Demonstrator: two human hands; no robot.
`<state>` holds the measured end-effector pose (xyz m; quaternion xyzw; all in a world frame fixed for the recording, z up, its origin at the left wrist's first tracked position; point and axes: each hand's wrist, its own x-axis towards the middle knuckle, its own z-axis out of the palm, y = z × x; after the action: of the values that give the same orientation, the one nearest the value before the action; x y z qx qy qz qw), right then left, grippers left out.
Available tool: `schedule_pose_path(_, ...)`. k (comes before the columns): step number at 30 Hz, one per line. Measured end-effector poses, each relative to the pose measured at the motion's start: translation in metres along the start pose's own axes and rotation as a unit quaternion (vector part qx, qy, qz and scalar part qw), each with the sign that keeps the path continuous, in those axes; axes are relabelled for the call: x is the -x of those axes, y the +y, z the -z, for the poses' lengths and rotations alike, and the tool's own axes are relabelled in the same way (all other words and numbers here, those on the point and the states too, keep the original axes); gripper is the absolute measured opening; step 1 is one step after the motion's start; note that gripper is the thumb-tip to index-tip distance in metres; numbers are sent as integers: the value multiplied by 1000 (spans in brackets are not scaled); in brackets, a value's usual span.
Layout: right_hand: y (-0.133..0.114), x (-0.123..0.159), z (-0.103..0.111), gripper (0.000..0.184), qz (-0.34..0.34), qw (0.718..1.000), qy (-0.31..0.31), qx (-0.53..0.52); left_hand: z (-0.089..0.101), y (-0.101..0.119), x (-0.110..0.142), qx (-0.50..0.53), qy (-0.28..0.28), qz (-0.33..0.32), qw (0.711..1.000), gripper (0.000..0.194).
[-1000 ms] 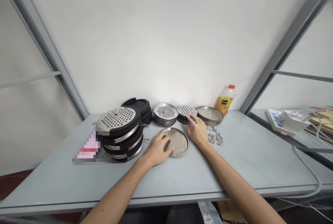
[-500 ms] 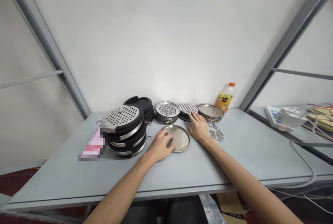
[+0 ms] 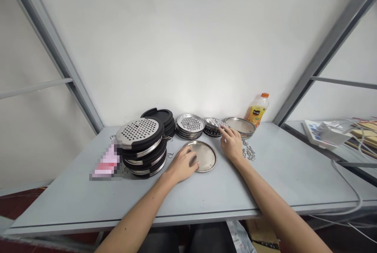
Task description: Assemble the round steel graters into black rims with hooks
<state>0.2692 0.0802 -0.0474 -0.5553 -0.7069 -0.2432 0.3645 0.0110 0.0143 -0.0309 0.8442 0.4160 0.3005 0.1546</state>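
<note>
My right hand pinches the near right edge of a perforated metal grater disc. That disc tilts up from a pile of similar discs. Lying flat in front of me is a shallow round metal tray. My left hand rests over its left rim, the fingers bent and apart from the thumb. Between the black lids and the right hand stands a stack of rimmed metal grater plates. Small metal clasps lie scattered beside my right wrist.
At the left rises a tall stack of black-rimmed round graters, with black round lids behind. Metal trays and an orange-capped juice bottle stand at the back right. A white power strip with cables lies far right.
My right hand has taken hold of the top grater disc and its near edge has come up, where it lay flat before. My left hand stays at the tray. The view has shifted slightly.
</note>
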Motion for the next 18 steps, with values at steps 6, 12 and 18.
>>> schedule_pose_path(6, 14, -6, 13, 32, -27, 997, 63, -41, 1, 1, 1, 2, 1, -1, 1000, 19)
schedule_pose_path(12, 19, -11, 30, 17, -78, 977, 172, -100, 0, -2, -1, 1, 17, -3, 1000, 27)
schedule_pose_path(18, -6, -15, 42, 12, -183, 917, 238, -262, 2, -5, -8, 49, 97, 37, 993, 34)
